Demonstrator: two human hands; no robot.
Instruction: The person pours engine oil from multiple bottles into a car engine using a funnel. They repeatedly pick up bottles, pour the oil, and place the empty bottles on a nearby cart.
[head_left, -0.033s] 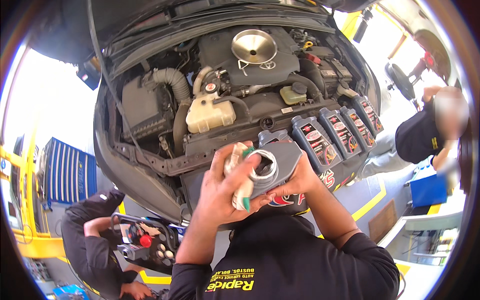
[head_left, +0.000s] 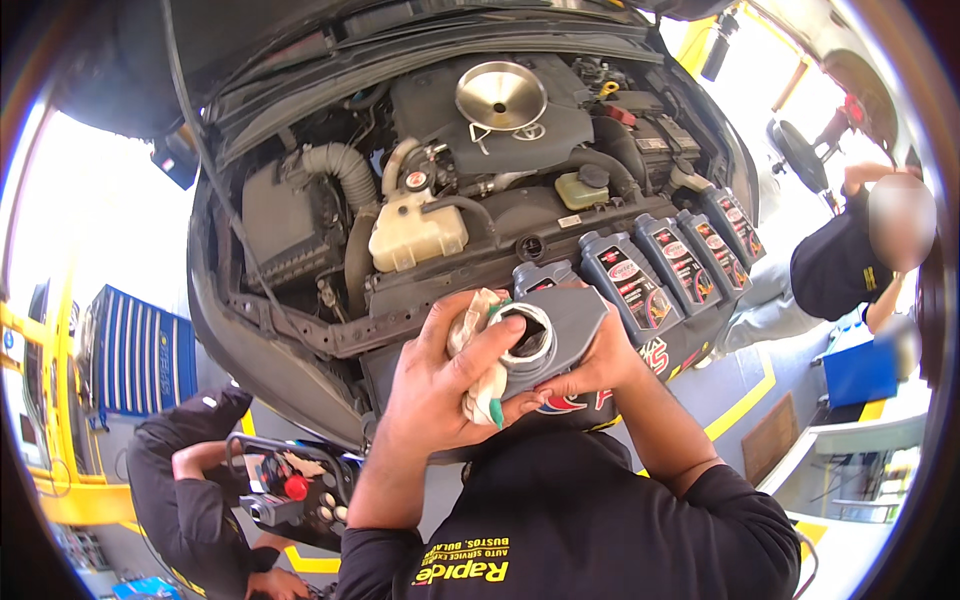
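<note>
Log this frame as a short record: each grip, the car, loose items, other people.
Left grip: cloth against a grey bottle, one finger at its open mouth
Right grip: same bottle, by its body
Car: engine exposed
Funnel: metal, on engine cover
Other bottles: five, along the car's front
Co-workers: at right and lower left

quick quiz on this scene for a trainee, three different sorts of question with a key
1. Fill the gap: the right hand grips the side of a gray ____.

2. True or false: the white cloth is bunched in the right hand.

3. Multiple choice: what sits on the engine cover?
a) a wrench
b) a metal funnel
c) a glove

Key:
1. bottle
2. False: the left hand holds it, by the open mouth.
3. b
</note>
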